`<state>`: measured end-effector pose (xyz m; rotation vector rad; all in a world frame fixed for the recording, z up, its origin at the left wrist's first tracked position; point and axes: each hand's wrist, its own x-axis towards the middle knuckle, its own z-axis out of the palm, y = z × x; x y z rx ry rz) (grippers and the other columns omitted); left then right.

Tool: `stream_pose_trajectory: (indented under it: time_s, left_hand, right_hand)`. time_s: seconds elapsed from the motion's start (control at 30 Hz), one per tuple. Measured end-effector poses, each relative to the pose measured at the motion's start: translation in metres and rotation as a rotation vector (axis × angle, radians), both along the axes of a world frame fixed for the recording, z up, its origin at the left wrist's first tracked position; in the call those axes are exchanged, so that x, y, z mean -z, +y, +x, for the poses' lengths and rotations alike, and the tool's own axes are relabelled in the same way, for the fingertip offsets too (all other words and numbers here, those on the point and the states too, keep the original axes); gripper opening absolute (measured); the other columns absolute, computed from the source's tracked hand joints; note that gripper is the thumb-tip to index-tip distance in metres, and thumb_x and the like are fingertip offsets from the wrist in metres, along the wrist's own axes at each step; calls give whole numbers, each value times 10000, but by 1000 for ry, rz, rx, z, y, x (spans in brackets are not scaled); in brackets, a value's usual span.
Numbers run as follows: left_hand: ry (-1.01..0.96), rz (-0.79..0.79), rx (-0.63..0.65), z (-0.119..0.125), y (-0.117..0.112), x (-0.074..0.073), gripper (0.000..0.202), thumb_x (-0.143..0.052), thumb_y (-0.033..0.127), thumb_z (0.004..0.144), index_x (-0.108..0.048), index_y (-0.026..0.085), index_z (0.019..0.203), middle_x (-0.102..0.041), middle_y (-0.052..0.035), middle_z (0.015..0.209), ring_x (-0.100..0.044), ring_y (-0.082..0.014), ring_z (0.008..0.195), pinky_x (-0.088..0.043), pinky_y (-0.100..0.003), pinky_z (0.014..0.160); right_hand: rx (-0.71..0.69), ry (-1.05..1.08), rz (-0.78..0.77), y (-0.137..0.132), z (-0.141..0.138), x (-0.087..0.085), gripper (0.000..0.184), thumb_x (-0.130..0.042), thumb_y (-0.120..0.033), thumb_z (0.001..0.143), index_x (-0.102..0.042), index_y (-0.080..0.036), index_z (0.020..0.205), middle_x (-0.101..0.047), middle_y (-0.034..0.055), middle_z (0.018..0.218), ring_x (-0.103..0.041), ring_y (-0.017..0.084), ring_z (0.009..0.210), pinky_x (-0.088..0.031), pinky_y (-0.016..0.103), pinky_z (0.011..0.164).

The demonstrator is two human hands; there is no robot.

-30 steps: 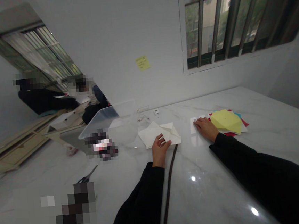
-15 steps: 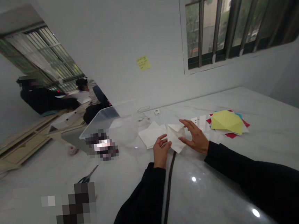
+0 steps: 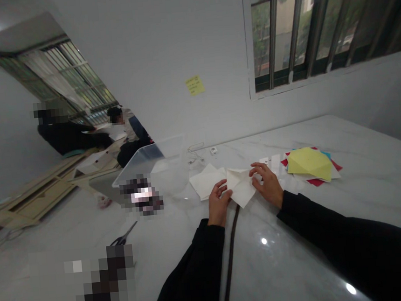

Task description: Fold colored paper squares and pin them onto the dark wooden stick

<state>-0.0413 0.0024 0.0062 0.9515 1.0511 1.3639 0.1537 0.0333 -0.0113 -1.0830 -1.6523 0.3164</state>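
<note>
My left hand (image 3: 219,205) grips the left edge of a white folded paper (image 3: 242,191), thumb on the front face. Its upper part has a creased flap, and its lower corner points toward me. At the paper's right edge, my right hand (image 3: 270,187) has its thumb and fingers closed in on the side. More white paper (image 3: 203,183) lies just left of the held piece. A thin dark brown strip (image 3: 231,255) runs along the table from beneath the paper toward me.
Stacked yellow paper (image 3: 309,163), with red, blue and white sheets beneath, lies to the right. A clear plastic bin (image 3: 141,162) and scissors (image 3: 124,237) are on the left. A small white plug (image 3: 213,150) and cable sit near the wall. Two people sit in the far left background.
My right thumb and fingers have come closer together at the paper's right edge, where they were spread apart. The upper flap lies flatter. The view has shifted slightly.
</note>
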Motion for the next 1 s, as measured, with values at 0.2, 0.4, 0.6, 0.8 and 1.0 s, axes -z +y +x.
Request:
stream_pose_trajectory:
  time_s: [0.2, 0.4, 0.6, 0.8, 1.0]
  left_hand:
    - [89, 52, -18, -2, 3, 5, 505, -742, 256, 652, -617, 189, 1137, -656, -91, 1052, -630, -183, 878, -504, -287, 747]
    - [103, 50, 3, -5, 5, 7, 450, -734, 274, 679, -653, 181, 1111, -661, -105, 1102, -626, -205, 951, -504, -293, 774]
    - [301, 107, -7, -4, 1, 1, 578, -792, 256, 649, -624, 211, 1200, -649, -94, 1120, -653, -189, 856, -521, -290, 739]
    - [324, 116, -137, -9, 5, 6, 447, -757, 317, 707, -677, 164, 1120, -705, -79, 960, -646, -173, 749, -515, -280, 686]
    - [249, 113, -161, -13, 11, 12, 420, -704, 502, 741, -719, 131, 938, -709, -46, 821, -629, -187, 741, -509, -281, 655]
  right_hand:
    - [-92, -81, -166, -1, 2, 2, 416, -465, -68, 728, -714, -236, 1016, -523, 50, 1394, -533, 257, 1227, -423, 433, 1028]
    - [-178, 94, -406, 9, 8, 9, 626, -487, -113, 694, -603, -222, 1300, -714, 39, 1107, -641, 177, 746, -526, 326, 730]
    - [-380, 394, -553, 7, 3, 6, 569, -497, -173, 712, -623, -170, 1267, -743, 57, 1001, -649, 170, 701, -496, 262, 584]
    - [-392, 410, -514, 4, 3, 2, 543, -517, -162, 707, -653, -193, 1232, -729, 64, 1074, -676, 207, 822, -534, 298, 652]
    - [-421, 475, -529, -1, 0, 1, 448, -620, -296, 775, -645, -202, 1212, -723, 59, 1063, -670, 202, 853, -542, 330, 732]
